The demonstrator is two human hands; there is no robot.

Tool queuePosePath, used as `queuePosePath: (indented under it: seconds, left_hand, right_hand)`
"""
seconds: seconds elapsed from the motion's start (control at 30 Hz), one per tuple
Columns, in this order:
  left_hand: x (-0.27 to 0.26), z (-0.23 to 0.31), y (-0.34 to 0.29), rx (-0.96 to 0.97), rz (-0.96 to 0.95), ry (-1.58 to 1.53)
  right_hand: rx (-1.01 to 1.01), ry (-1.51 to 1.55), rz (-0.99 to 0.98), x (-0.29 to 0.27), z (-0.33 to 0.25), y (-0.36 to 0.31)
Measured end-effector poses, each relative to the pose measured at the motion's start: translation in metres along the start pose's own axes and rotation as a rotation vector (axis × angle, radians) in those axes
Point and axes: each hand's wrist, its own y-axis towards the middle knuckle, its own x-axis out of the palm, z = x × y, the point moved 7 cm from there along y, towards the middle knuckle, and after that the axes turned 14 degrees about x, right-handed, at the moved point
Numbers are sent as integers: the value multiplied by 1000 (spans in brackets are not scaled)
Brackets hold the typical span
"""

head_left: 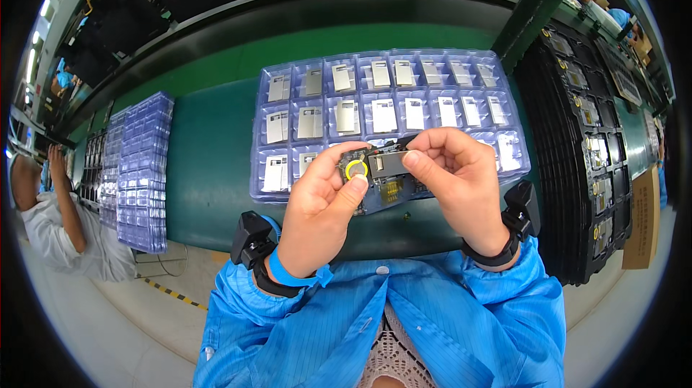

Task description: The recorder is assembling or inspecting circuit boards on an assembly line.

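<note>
Circuit board (380,188) was above the table (205,164), by the tray's (254,172) near edge, pinched by the left hand (317,200); the right hand (459,172) pinched a metal plate (394,164) across it, seating unclear; more plates (383,115) lay unused.

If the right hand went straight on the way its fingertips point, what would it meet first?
The grey metal plate, which the right hand seems to touch at its near end. Beyond it in that line is the left hand with the circuit board; depth is hard to judge.
</note>
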Motion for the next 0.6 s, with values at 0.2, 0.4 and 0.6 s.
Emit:
queuePosePath:
  seconds: [0.2, 0.4, 0.6]
  left_hand:
    - [0, 0, 0, -10, 14, 10]
    - [-2, -2, -1, -28, -6, 34]
    - [0, -1, 0, -28, 9, 5]
  right_hand:
    - [16, -6, 8, -2, 1, -1]
    - [33, 11, 1, -1, 1, 0]
    - [12, -13, 21, -2, 1, 1]
